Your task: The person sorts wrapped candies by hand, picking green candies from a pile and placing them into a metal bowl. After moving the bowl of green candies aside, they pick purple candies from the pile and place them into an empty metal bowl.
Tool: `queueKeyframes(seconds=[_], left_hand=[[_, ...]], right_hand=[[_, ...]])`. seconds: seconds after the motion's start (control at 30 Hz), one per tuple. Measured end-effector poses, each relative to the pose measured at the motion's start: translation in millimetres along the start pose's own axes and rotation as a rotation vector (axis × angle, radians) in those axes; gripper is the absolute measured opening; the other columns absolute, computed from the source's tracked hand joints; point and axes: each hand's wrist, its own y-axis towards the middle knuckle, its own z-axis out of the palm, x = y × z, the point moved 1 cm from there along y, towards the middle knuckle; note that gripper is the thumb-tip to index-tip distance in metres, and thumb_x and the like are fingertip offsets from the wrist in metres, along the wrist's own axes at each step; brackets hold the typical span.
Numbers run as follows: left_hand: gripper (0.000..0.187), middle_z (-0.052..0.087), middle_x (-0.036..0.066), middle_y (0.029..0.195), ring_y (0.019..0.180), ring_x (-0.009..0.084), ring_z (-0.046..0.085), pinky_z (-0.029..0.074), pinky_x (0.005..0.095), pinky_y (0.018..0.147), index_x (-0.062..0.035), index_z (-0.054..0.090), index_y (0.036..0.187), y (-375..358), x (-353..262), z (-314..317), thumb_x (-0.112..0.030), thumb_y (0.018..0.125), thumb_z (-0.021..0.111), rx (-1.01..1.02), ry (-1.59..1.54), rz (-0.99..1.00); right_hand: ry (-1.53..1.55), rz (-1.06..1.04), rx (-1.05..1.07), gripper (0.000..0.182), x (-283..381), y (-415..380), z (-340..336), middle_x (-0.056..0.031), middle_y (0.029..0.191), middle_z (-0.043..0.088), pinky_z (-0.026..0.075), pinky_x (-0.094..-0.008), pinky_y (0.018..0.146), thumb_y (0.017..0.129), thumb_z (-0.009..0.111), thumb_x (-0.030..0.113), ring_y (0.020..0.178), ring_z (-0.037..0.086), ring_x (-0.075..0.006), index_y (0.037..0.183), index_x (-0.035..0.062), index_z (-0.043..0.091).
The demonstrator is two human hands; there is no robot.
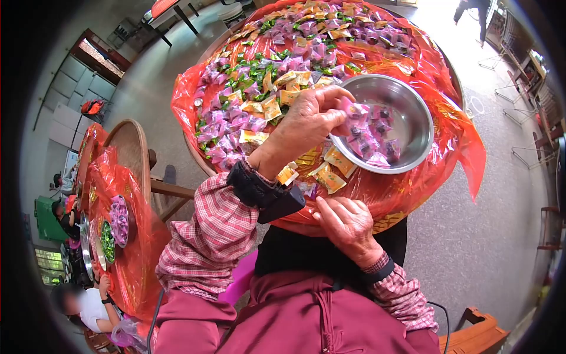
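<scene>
My left hand [312, 118] pinches a pink-wrapped sweet [355, 110] at the near-left rim of a steel bowl [418, 127]. Several more pink packets [377, 133] with dark contents lie inside the bowl, on its left side. At the table's near edge, my right hand [348, 227] rests on the red plastic with its fingers loosely stretched and nothing visible in them. Between the hands lie yellow-orange packets [328, 177]. A small pink packet [308, 189] sits just beyond my right fingertips.
Red plastic sheeting [454, 138] covers the round table. A heap of pink, green and yellow packets [253, 88] spreads over its left and far parts. At left, another table holds a bowl of pink packets [119, 221] and one of green packets [108, 242]; a person [94, 310] sits there.
</scene>
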Motion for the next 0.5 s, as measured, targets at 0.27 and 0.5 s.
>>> queueKeyframes(seconds=[0.27,0.5], left_hand=[[0.031,0.071,0.008,0.114,0.104,0.0155,0.070,0.055,0.0285,0.091,0.0000,0.062,0.127,-34,-5,-26,-0.003,0.097,0.066,-0.117,0.118,0.090],[0.022,0.073,0.006,0.102,0.091,0.0135,0.070,0.055,0.0266,0.081,0.0011,0.068,0.117,-118,33,-65,-0.002,0.095,0.066,-0.410,0.348,-0.045]], right_hand=[[0.020,0.026,0.009,0.032,2,1,-1,-0.0079,0.097,0.072,0.052,-0.0375,0.072,0.084,0.077,0.010,0.086,0.070,-0.0235,0.113,-0.0003,0.069],[-0.016,0.000,0.009,0.032,2,2,-1,-0.0072,0.093,0.069,0.051,-0.0356,0.070,0.086,0.076,0.015,0.086,0.069,-0.0222,0.113,-0.0013,0.068]])
